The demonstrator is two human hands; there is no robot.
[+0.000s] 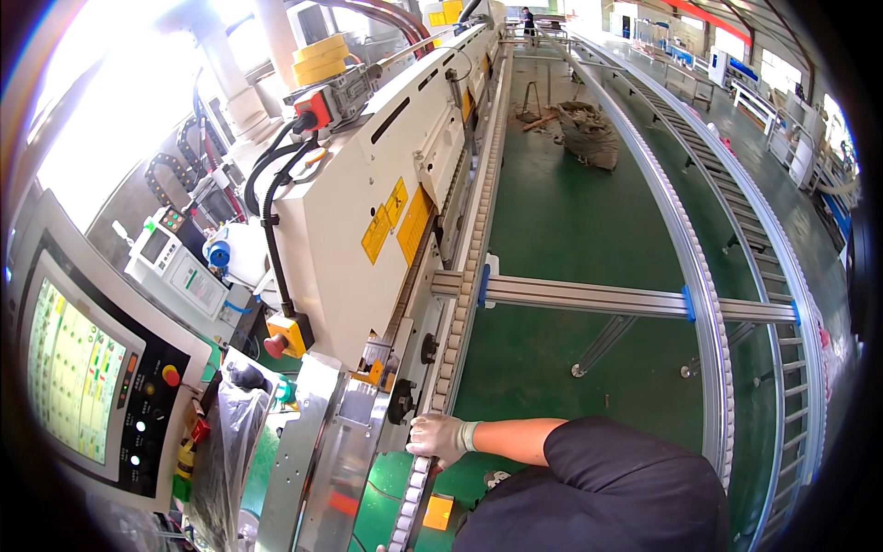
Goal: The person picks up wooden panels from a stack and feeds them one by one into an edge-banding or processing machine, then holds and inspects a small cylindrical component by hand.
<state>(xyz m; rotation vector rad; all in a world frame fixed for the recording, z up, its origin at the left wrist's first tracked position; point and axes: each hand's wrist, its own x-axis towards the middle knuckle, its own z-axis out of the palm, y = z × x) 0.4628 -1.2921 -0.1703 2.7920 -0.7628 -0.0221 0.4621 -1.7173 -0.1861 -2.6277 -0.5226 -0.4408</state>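
Observation:
My right hand point(440, 438), in a pale work glove, rests over the narrow roller rail point(445, 373) along the machine's front. Its fingers bend round the rail, close to a black knob point(402, 401) on the machine side. The bare forearm and dark sleeve point(635, 474) reach in from the lower right. White rollers carry on below the hand toward the lower edge. The long white machine point(340, 212) stands just left of the rail. My left hand cannot be made out.
A control panel point(78, 368) with a lit screen stands at left, near a red stop button point(276, 345) on a yellow box. A metal crossbar point(589, 294) joins the rail to roller conveyors point(782, 304) at right. A bulky sack point(589, 136) sits on the green floor farther off.

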